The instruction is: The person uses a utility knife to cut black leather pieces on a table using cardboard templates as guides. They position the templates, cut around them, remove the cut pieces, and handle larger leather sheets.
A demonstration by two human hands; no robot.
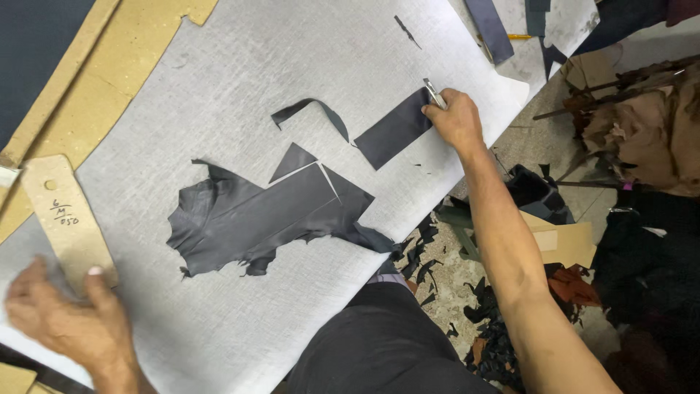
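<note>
My right hand [458, 119] grips a small metal cutting knife [434, 93] and rests on the end of a dark rectangular leather strip [394, 129] on the grey cutting board [240, 73]. My left hand [62, 314] lies at the near left, thumb pressing the lower end of a long tan cardboard template [65, 219]. Between the hands sits a large ragged piece of dark leather [255, 219] with a cut rectangular section, a small triangular offcut [293, 160] and a curved offcut [313, 113].
Tan cardboard patterns [109, 66] lie at the far left over dark material. More dark strips [490, 29] sit at the board's far end. Leather scraps [496, 343] litter the floor at right, beside brown material heaps [642, 124] and a cardboard piece [561, 241].
</note>
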